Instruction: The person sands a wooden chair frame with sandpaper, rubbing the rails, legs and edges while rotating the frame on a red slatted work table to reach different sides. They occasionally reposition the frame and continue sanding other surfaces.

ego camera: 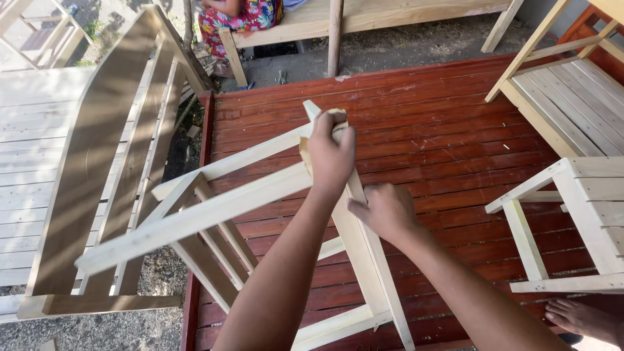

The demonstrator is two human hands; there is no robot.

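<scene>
An unpainted pale wooden chair frame lies tilted on a red-brown slatted platform. My left hand is closed over the upper end of one of its long legs and presses a small tan sheet, which looks like sandpaper, against the wood. Just below on the same leg, my right hand grips the wood and holds it steady. The leg runs down between my forearms to a crossbar near the bottom edge.
A large unpainted slatted bench stands on its side at the left. Two pale wooden chairs stand at the right. A bare foot shows at bottom right. A person in floral clothes sits on a bench at the top.
</scene>
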